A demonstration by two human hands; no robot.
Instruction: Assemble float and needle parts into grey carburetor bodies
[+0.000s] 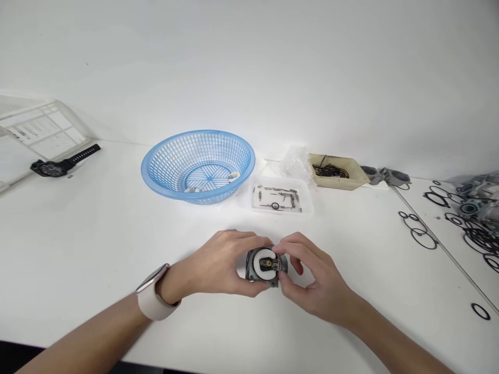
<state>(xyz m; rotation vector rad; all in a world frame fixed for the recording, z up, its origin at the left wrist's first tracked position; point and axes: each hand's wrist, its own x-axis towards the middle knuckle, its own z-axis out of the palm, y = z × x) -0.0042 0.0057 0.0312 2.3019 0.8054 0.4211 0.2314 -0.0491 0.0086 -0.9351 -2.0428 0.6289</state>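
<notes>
A grey metal housing (250,272) rests on the white table near the front, with a white C-shaped ring (259,266) and a small brass-coloured centre inside. My left hand (224,265) grips the housing from the left, thumb at its near edge and fingers at its far edge. At the right side of the ring, my right hand (312,275) has its thumb and index finger closed round a small metal piece (277,264) in the ring's gap. Whether that piece is fixed to the housing, I cannot tell.
Behind stand a blue basket (147,174), a clear tray (307,205) of small metal parts and a yellowish bin (356,174) with black rings. Black O-rings (423,239) and metal housings (489,200) lie right. A black watch (54,169) and papers (47,130) are left.
</notes>
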